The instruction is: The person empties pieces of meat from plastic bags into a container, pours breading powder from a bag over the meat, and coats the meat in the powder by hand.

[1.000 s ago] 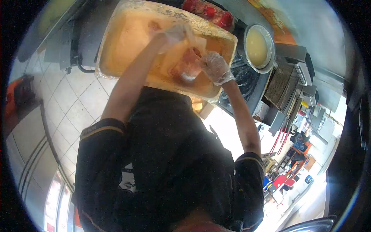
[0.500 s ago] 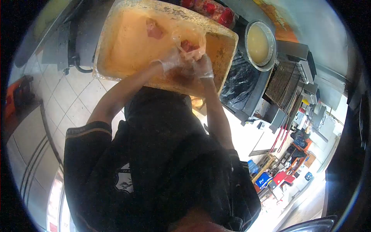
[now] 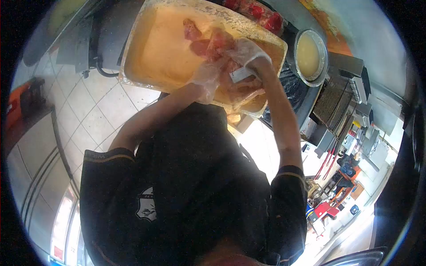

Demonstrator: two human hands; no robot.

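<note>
Steady plastic bag [image 3: 239,93] toward near-right corner of tub [image 3: 276,47] with left hand [image 3: 209,76] and right hand [image 3: 251,54]; cannot tell if pinched by fingers.

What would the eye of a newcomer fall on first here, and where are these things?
Probably the raw, reddish meat pieces in or over the big rectangular tan tub at top centre. The left hand and right hand, both in clear plastic gloves, are at the meat. To the tub's right, a round metal bowl with pale yellow contents also stands out.
</note>
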